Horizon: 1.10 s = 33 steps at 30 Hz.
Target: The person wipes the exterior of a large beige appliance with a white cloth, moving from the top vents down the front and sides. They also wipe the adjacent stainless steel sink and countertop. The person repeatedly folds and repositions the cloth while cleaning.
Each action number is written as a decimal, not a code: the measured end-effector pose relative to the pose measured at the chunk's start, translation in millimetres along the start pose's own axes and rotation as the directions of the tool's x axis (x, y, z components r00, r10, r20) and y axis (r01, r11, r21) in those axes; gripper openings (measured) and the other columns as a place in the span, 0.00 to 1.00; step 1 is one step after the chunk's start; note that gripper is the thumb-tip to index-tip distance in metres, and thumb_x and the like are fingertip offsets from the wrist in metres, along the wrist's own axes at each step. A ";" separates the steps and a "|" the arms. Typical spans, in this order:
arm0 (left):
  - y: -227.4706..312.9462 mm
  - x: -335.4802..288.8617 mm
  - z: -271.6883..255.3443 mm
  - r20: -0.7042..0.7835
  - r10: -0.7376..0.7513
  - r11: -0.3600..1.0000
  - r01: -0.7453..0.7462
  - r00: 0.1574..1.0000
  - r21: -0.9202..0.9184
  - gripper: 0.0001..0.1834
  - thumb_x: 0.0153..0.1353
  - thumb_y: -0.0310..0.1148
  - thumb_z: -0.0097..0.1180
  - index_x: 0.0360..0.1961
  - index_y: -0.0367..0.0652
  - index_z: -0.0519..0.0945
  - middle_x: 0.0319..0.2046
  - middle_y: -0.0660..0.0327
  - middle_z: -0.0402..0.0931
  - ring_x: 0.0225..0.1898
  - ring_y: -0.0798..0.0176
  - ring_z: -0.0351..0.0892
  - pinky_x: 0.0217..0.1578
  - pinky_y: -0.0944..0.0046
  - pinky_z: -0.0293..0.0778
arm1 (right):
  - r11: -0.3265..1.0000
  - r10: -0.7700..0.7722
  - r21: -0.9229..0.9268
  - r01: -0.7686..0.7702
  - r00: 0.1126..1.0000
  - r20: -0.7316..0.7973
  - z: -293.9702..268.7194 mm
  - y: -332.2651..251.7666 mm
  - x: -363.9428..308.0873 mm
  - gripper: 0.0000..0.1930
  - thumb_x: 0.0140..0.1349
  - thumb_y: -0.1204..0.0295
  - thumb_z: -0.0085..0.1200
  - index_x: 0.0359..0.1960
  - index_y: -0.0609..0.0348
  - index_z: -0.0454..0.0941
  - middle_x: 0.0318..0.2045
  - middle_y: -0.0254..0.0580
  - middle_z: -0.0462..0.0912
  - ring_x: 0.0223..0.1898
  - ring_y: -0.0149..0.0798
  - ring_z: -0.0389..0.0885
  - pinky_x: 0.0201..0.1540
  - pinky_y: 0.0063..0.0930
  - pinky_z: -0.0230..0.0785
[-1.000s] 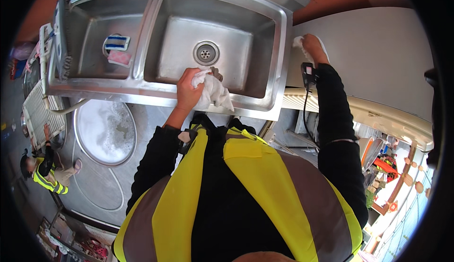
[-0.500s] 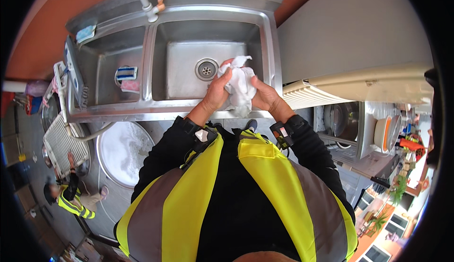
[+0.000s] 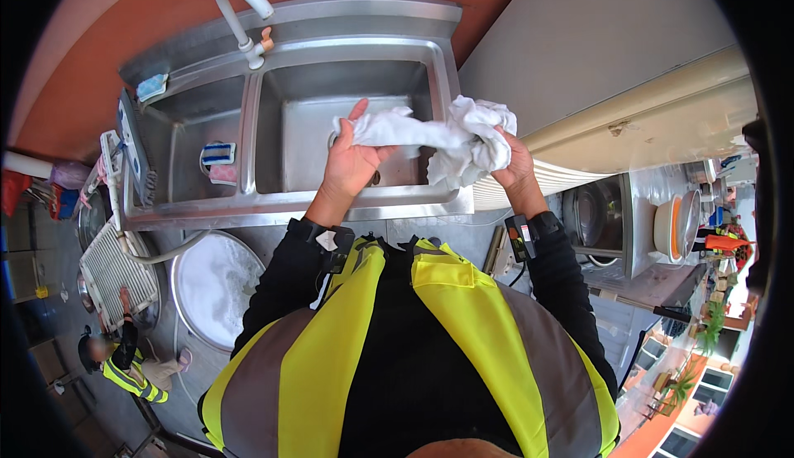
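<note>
A wet-looking white cloth (image 3: 473,139) stretches between my hands over the front right part of the sink's right basin (image 3: 310,139). My left hand (image 3: 351,164) has one narrow end of it between thumb and fingers, with some fingers spread out. Most of the cloth is bunched up at my right hand (image 3: 518,164), which grips it from the right, past the basin's edge. Folds of cloth hide part of the right fingers. The drain is largely covered by my left hand and the cloth.
A white curved faucet (image 3: 241,11) rises behind the basins. The left basin holds a blue-and-white brush (image 3: 218,153) and a pink sponge (image 3: 222,174). A round tub of suds (image 3: 213,284) stands on the floor at left. Further left, a person in a yellow vest (image 3: 132,379) touches a ribbed board (image 3: 120,272).
My hands have moved apart, drawing the bunched cloth out between them. The right hand went right with most of it; the left went slightly left. The view has shifted, showing more of the faucet.
</note>
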State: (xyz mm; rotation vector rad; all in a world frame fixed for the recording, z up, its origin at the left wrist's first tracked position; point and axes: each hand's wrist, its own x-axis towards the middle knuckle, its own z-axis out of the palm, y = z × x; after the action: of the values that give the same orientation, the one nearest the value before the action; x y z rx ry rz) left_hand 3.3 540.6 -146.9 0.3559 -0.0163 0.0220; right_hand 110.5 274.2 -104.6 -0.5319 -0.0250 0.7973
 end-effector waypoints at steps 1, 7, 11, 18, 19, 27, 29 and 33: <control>2.2 2.2 0.9 0.043 0.038 0.992 -0.033 0.998 -0.120 0.27 0.68 0.45 0.41 0.65 0.53 0.55 0.62 0.50 0.58 0.63 0.47 0.60 0.60 0.46 0.59 | 0.999 -0.030 -0.046 0.028 0.999 -0.029 -2.7 -4.5 -2.8 0.25 0.58 0.75 0.52 0.58 0.67 0.62 0.50 0.50 0.75 0.52 0.46 0.75 0.55 0.40 0.70; 7.9 18.2 6.0 0.177 0.078 0.992 -0.095 0.981 0.088 0.34 0.55 0.25 0.53 0.63 0.54 0.58 0.60 0.56 0.62 0.61 0.52 0.61 0.59 0.51 0.61 | 0.848 -0.006 -0.530 -0.014 0.999 -0.037 -3.7 -38.8 -35.9 0.28 0.51 0.77 0.57 0.56 0.62 0.65 0.45 0.43 0.78 0.46 0.40 0.79 0.52 0.34 0.72; -3.7 28.6 11.0 0.164 0.046 0.937 -0.099 0.985 0.335 0.29 0.55 0.29 0.56 0.59 0.51 0.64 0.54 0.60 0.69 0.55 0.57 0.69 0.56 0.54 0.65 | 0.335 0.106 -0.935 -0.116 0.991 -0.085 -0.6 -58.9 -56.1 0.26 0.44 0.74 0.66 0.49 0.60 0.72 0.38 0.34 0.79 0.40 0.29 0.77 0.47 0.25 0.70; -27.9 40.4 52.0 0.093 0.086 0.987 -0.097 0.992 0.127 0.29 0.61 0.41 0.54 0.61 0.43 0.63 0.49 0.57 0.72 0.49 0.58 0.74 0.53 0.59 0.71 | 0.182 0.163 -0.972 -0.150 0.979 -0.121 -23.5 -76.0 -85.8 0.25 0.42 0.77 0.64 0.47 0.63 0.74 0.34 0.33 0.79 0.36 0.27 0.73 0.45 0.21 0.67; -29.7 40.7 57.3 0.106 0.103 0.987 -0.115 0.989 0.115 0.32 0.61 0.39 0.54 0.63 0.43 0.59 0.53 0.56 0.70 0.52 0.57 0.72 0.56 0.58 0.67 | 0.224 0.151 -0.966 -0.131 0.984 -0.098 -28.6 -77.9 -91.3 0.27 0.42 0.78 0.64 0.49 0.64 0.73 0.34 0.32 0.79 0.36 0.26 0.73 0.46 0.21 0.67; -33.1 43.0 87.3 -0.100 0.261 0.951 -0.273 0.960 -0.144 0.35 0.48 0.23 0.50 0.61 0.32 0.60 0.59 0.55 0.65 0.63 0.52 0.60 0.65 0.51 0.52 | 0.365 0.296 -0.893 -0.262 0.942 -0.156 -75.8 -81.4 -116.1 0.24 0.45 0.79 0.65 0.47 0.61 0.74 0.37 0.32 0.80 0.38 0.26 0.75 0.47 0.21 0.68; -27.8 30.9 97.2 0.113 0.280 0.960 -0.274 0.953 -0.059 0.33 0.47 0.21 0.48 0.60 0.34 0.62 0.58 0.54 0.66 0.62 0.51 0.61 0.64 0.49 0.53 | 0.158 0.230 -0.964 -0.212 0.958 -0.173 -88.6 -81.1 -119.8 0.23 0.46 0.77 0.65 0.47 0.60 0.75 0.38 0.33 0.81 0.39 0.27 0.76 0.48 0.23 0.68; -8.0 40.7 111.7 0.333 0.305 0.945 -0.327 0.892 0.011 0.35 0.45 0.18 0.47 0.60 0.39 0.63 0.58 0.54 0.66 0.63 0.50 0.60 0.64 0.47 0.53 | 0.364 0.221 -0.873 -0.324 0.941 -0.257 -102.8 -70.9 -127.1 0.22 0.45 0.79 0.64 0.45 0.61 0.75 0.38 0.32 0.80 0.42 0.27 0.75 0.50 0.24 0.67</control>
State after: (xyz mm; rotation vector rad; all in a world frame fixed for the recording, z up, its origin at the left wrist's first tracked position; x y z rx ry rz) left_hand 42.9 495.0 -44.2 0.4178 -0.4058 0.2880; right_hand 91.0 100.4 -138.7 -1.6932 -0.3149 1.0602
